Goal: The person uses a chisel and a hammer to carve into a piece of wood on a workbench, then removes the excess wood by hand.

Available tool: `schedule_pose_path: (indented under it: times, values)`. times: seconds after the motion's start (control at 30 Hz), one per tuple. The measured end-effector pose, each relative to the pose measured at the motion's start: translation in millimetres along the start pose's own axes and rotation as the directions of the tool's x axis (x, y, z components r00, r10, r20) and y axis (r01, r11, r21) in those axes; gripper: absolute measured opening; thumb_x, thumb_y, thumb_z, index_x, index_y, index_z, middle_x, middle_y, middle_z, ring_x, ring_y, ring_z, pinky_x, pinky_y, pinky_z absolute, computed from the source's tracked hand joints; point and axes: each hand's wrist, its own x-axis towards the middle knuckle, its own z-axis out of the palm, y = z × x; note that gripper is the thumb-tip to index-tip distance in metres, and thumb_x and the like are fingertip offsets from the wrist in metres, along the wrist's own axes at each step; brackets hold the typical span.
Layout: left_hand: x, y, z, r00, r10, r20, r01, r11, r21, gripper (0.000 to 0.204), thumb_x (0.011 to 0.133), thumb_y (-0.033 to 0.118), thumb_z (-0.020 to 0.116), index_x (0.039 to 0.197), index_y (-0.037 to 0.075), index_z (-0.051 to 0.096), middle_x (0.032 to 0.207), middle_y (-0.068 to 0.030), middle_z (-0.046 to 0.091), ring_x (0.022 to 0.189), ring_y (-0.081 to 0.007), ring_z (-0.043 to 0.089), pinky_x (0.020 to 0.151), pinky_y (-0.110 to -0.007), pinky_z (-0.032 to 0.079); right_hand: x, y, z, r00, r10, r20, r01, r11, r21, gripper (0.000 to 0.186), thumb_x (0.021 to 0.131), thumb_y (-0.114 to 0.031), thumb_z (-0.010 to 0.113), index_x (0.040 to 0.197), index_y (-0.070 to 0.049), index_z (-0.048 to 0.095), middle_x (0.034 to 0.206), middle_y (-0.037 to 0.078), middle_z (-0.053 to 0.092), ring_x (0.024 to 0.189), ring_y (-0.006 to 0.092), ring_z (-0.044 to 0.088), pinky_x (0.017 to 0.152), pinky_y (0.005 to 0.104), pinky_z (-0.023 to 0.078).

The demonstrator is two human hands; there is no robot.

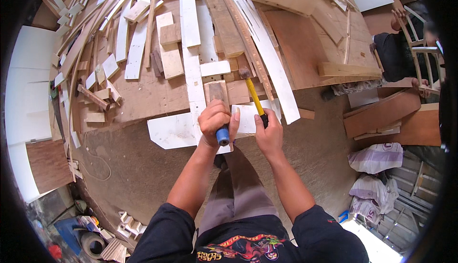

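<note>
Hammer (254, 96) with a yellow shaft, a black grip and a dark metal head, held by the person's right hand (269, 133), whose fingers are wrapped closed around the black grip at the lower end. From that grip the shaft slants up and away to the left, and the head sits just right of the top of a small upright wooden block (217, 93). The left hand (214, 120) is clenched in a fist around a blue-handled tool (223, 135); the blue end sticks out below the fist, toward the person, and the working end is hidden, so the kind of tool cannot be told. The block lies just beyond the left fist, on a long white strip (193, 67) that runs away from the hands. Both hands are close together, side by side, over white board pieces (174, 130) at the near edge of a workbench (148, 93) strewn with wood offcuts. Far to the right of the grip, another person (396, 53) sits by a pale wooden chair frame (422, 48).
</note>
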Motion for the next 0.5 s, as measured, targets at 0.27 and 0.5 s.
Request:
schedule_pose_path:
  times: [0.27,0.5]
  values:
    - [-8.5,8.0,-3.4,0.999,0.019,-0.04,-0.019,1.0,0.001,0.03,0.079,-0.01,0.068,0.064,0.003,0.046,0.06,-0.0083,0.053,0.052,-0.0213,0.05,0.05,-0.032,0.04,-39.1,-19.7,50.0,0.932,0.32,0.168,-0.341,0.933,0.117,0.068,0.074,-0.036,0.088,0.117,0.001,0.05,0.107,0.026,0.066,0.103,0.0464,0.066,0.085,0.0507,0.053]
    - [-3.2,-2.7,-7.7,1.0,0.026,-0.013,-0.026,1.0,0.016,0.03,0.08,-0.011,0.066,0.063,0.003,0.045,0.058,-0.0083,0.054,0.052,-0.0212,0.051,0.05,-0.032,0.04,-8.2,-36.9,58.0,0.932,0.321,0.169,-0.312,0.947,-0.077,0.06,0.078,-0.032,0.083,0.116,-0.001,0.048,0.111,0.025,0.062,0.103,0.0467,0.064,0.085,0.0527,0.051]
